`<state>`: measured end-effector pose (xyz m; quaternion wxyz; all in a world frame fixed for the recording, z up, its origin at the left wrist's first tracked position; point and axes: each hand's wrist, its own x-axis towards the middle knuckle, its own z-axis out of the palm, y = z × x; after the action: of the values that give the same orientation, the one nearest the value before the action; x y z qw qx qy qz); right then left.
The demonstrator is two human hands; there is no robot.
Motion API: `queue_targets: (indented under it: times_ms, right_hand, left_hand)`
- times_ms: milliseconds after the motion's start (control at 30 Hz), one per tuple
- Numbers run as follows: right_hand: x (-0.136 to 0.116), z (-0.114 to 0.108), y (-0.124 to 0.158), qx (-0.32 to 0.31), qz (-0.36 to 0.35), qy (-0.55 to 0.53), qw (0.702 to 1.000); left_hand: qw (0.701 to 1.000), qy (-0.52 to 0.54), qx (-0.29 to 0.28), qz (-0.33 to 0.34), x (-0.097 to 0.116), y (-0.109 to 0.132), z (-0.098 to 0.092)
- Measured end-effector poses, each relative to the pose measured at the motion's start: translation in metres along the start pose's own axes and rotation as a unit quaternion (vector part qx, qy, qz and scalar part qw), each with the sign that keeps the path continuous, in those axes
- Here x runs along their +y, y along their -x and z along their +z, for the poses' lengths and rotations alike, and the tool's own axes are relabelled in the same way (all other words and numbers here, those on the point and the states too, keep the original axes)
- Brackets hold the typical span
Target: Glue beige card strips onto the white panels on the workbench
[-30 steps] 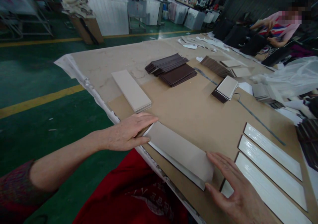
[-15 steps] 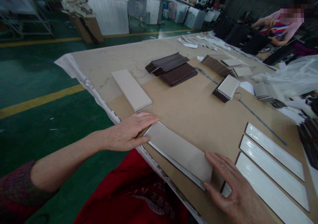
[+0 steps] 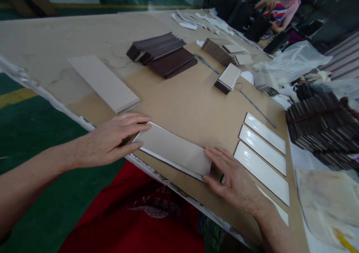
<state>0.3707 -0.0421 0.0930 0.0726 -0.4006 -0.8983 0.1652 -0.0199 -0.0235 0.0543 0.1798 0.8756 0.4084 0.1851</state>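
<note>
Left hand [image 3: 112, 139] extends from eight o'clock, right hand [image 3: 232, 174] from four, backs upward; thumb and fingers of each clamp an end of the beige strip [image 3: 174, 148].

Table [image 3: 61, 32]: dark stack [image 3: 159, 49], beige panels [image 3: 175, 150], glossy strips [image 3: 262, 172].

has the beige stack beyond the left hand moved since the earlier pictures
No: the beige stack keeps its place relative to the dark brown stack.
</note>
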Motion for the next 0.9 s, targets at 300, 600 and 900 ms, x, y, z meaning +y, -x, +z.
queue_targets:
  times_ms: [300, 600, 900]
  right_hand:
    - [-0.005, -0.001, 0.005, -0.028, 0.011, 0.005, 1.000]
    - [-0.014, 0.000, 0.008, -0.069, 0.033, 0.052, 0.996]
    - [-0.022, 0.002, 0.009, -0.068, 0.022, 0.092, 0.993]
  left_hand:
    - [0.999, -0.025, -0.031, -0.003, 0.005, -0.004, -0.004]
    - [1.000, 0.009, -0.006, -0.017, 0.004, -0.003, 0.004]
    - [0.999, -0.024, -0.031, -0.008, 0.001, -0.001, 0.000]
